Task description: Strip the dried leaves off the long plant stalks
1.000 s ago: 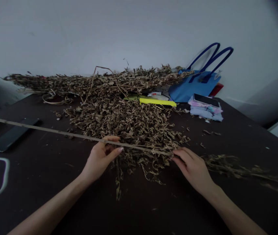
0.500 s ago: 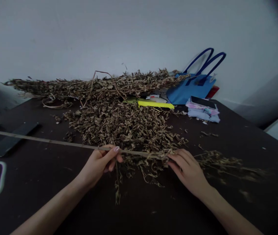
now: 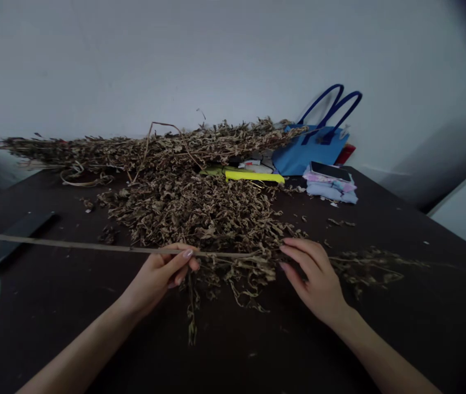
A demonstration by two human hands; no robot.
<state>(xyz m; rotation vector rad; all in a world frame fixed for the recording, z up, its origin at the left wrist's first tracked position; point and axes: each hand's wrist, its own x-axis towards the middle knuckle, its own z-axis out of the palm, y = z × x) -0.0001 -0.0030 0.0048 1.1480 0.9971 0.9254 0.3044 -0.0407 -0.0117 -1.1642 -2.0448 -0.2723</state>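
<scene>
My left hand [image 3: 161, 273] pinches a long dried stem [image 3: 93, 246] that runs off the left edge of the view. Dried leaves hang from the stem to the right of that hand, and a small sprig dangles below it. My right hand [image 3: 313, 276] is beside the stem's leafy part, its fingers apart and bent, with nothing visible between them. Behind both hands lies a pile of crumpled dried leaves [image 3: 200, 208]. A leafy end [image 3: 368, 268] stretches out to the right, past my right hand.
A long bundle of dried plants [image 3: 134, 150] lies along the wall. Beside it are a yellow object [image 3: 253, 176], a blue bag [image 3: 310, 150] and a phone [image 3: 330, 171] on folded cloth. A dark flat object [image 3: 7, 243] rests on the dark table [image 3: 233, 350] at left.
My right hand's fingers have parted from the leafy part of the stem. The view has shifted slightly, so the things on the table appear farther left.
</scene>
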